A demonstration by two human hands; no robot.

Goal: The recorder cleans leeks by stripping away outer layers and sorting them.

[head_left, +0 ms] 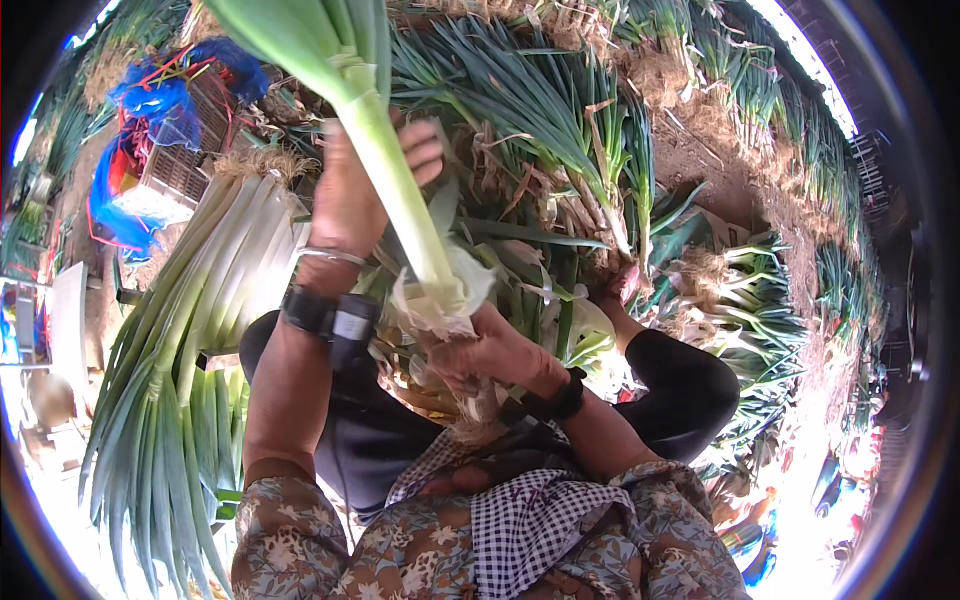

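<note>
Brown earthen ground (705, 155) carries the work area, with bundles of long green leeks with tan roots (835, 275) arranged along its far and right edges. One large leek with a pale green shaft and broad green leaves (412, 220) is raised above the ground, in front of the seated person, its leafy end angled up and to the left. The bare right hand (490, 350), with a black band at the wrist, grasps the lower end of this leek, fingers curled around it. Thin, whitish, peeled-back skin (445, 295) flares around the shaft just above that hand. The bare left hand (350, 190), with a black strapped device (328, 315) at the wrist, is positioned behind the shaft; its bent fingers extend past the right side, and whether they grip the shaft cannot be determined. To the left lies a stack of pale-shafted leeks (215, 265), roots toward the far edge of the ground, leaves toward the near edge. Beyond this stack, blue mesh netting (172, 122) drapes over the left side of a grey-brown slatted crate (210, 105). Beyond the hands lies a heap of dark green leeks (500, 85).
</note>
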